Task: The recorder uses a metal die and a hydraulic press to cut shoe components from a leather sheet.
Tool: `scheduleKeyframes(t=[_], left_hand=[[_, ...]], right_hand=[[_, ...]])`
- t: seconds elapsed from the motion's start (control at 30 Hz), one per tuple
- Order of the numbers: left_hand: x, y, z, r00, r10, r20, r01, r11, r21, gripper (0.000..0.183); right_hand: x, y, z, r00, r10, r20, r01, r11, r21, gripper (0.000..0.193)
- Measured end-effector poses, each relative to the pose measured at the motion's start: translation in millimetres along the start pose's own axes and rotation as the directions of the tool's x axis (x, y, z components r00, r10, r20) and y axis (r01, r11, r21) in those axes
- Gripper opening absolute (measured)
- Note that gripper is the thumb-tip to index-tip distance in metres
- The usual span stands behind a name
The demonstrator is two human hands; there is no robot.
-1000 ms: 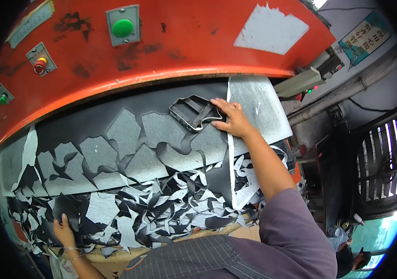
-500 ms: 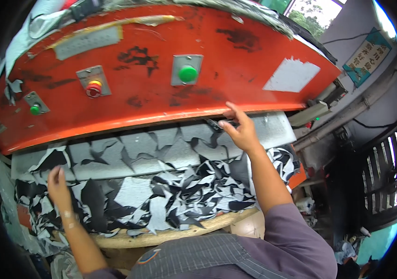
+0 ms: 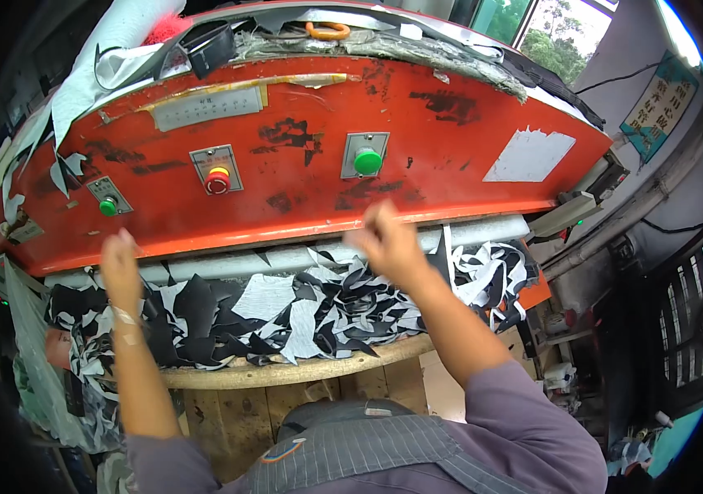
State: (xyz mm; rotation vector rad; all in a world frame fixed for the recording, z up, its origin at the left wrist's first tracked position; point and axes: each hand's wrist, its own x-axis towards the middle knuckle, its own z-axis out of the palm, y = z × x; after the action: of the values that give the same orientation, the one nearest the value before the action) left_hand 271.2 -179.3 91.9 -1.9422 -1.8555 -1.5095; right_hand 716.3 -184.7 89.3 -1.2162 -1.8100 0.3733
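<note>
My left hand (image 3: 121,267) is raised at the left, over the scrap pile and close to the orange machine panel (image 3: 285,193); motion blurs its fingers. In front of the panel's lower edge is my right hand (image 3: 388,247), thumb and fingers apart, with nothing visible between them. A narrow strip of pale machine bed (image 3: 203,267) shows beneath that edge, with a few dark pointed bits on it. Along the front lies a heap of black and white sheet offcuts (image 3: 343,313), some large, many thin and curled.
The panel carries a red push button (image 3: 217,181), a large green button (image 3: 368,162) and a small green one (image 3: 109,207). A wooden rail (image 3: 285,373) borders the scraps. Clear plastic sheeting (image 3: 34,354) hangs at left. An orange ring (image 3: 328,31) sits on top.
The view has shifted, and the panel's lower edge now hides more of the pale bed. My left hand has risen toward the panel. My right hand has shifted left, away from a dark piece.
</note>
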Motion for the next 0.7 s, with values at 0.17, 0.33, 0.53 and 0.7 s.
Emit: scheduleKeyframes(t=[0.17, 0.33, 0.53, 0.7], left_hand=[[-163, 115, 25, 0.819, 0.107, 0.564, -0.003, 0.983, -0.183, 0.014], [-232, 161, 61, 0.803, 0.186, 0.566, -0.176, 0.982, -0.073, 0.022], [-230, 170, 79, 0.855, 0.132, 0.502, -0.135, 0.99, -0.031, 0.02], [-196, 165, 80, 0.702, 0.043, 0.711, -0.025, 0.999, -0.036, 0.027]], right_hand=[[-138, -17, -16, 0.77, -0.064, 0.634, 0.267, 0.936, -0.23, 0.044], [-181, -10, -4, 0.861, -0.013, 0.508, 0.241, 0.89, -0.386, 0.045], [-176, 4, -5, 0.873, 0.032, 0.486, 0.197, 0.89, -0.412, 0.044], [-147, 13, -23, 0.75, 0.046, 0.66, 0.224, 0.921, -0.318, 0.044]])
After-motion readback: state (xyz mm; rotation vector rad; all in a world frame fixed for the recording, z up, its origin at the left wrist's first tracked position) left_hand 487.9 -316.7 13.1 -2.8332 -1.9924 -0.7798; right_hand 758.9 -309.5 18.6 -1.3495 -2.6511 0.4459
